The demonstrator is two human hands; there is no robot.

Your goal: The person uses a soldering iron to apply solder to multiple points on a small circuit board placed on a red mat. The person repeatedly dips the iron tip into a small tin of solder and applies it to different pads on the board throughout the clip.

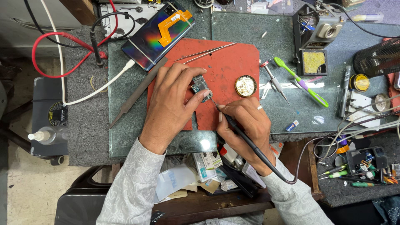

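1. Red mat (233, 62) on the tabletop (250, 29) carried the board (200, 86), pinched by the left hand (173, 102).
2. Right hand (246, 121) gripped the iron (246, 137), tip at the board's edge.
3. Brief, light contact seemed wise; a steady pinch mattered.

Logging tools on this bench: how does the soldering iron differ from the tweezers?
The soldering iron is black and corded, gripped in the right hand; the tweezers are bare metal with no cord and lie untouched. The iron's tip meets the small circuit board pinched by the left hand; the tweezers rest at the far edge of the red mat. Both are slim and pointed.
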